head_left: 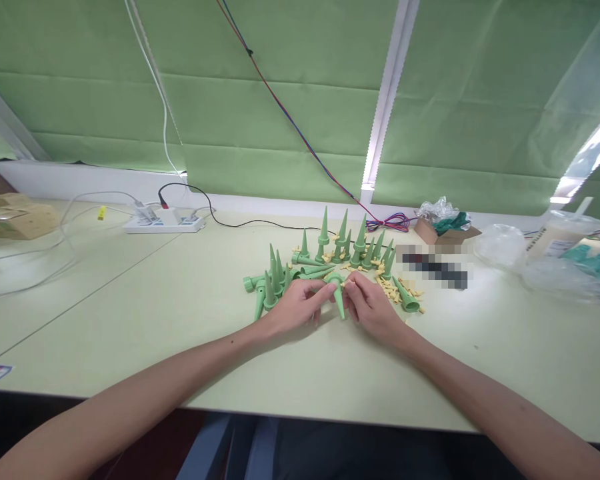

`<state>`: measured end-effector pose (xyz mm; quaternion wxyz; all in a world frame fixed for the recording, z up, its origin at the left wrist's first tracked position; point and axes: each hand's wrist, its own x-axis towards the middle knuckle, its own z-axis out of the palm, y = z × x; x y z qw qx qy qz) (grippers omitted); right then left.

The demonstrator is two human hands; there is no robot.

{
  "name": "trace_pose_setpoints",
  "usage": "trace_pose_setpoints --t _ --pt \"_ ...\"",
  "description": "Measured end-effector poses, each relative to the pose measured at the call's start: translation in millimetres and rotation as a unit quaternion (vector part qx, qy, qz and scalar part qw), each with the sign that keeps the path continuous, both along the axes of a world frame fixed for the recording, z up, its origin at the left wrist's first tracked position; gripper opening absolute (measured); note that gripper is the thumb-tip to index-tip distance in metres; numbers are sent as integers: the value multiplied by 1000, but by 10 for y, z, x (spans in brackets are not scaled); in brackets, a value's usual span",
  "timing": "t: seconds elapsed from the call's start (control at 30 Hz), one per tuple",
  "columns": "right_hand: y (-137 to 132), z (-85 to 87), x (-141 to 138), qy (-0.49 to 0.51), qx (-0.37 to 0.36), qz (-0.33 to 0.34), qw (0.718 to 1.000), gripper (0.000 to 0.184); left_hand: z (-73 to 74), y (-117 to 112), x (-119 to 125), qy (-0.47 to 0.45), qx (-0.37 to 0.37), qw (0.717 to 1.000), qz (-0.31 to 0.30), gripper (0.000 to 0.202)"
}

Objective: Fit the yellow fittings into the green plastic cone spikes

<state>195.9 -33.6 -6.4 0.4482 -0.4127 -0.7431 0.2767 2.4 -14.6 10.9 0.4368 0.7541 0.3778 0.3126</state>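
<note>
My left hand (303, 300) is closed around a green plastic cone-shaped spike (340, 303), its tip slanting down toward me. At the spike's collar, my right hand (370, 303) pinches a small yellow plastic piece (347, 285); whether it sits inside the collar cannot be made out. Beside my left hand stand and lie several green spikes (269, 293). Behind both hands, more green spikes (359, 240) stand upright, some with yellow pieces at their collars. Loose yellow pieces (387, 288) are heaped right of my right hand, next to a green spike lying down (407, 297).
A white power strip (165, 223) with plugs lies at the back left. Toward the right are a cardboard box (445, 233), clear plastic bags (500, 243) and a lidded cup with a straw (563, 233). An opened carton (17, 217) sits far left. Coiled wires (395, 222) lie behind the spikes.
</note>
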Motion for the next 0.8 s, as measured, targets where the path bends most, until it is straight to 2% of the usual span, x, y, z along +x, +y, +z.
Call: trace_pose_setpoints --t 0.27,0.43,0.6,0.8 --pt "18 -32 2 12 -10 1 1000 40 -11 3 -1 38 48 998 10 43" --pt "16 -40 -2 39 -31 11 999 43 -23 8 7 53 110 992 32 40" --pt "9 -33 -5 77 -63 25 995 45 -24 1 21 45 161 985 35 39" --pt "17 -27 3 105 -81 50 990 46 -46 13 29 27 185 982 33 37"
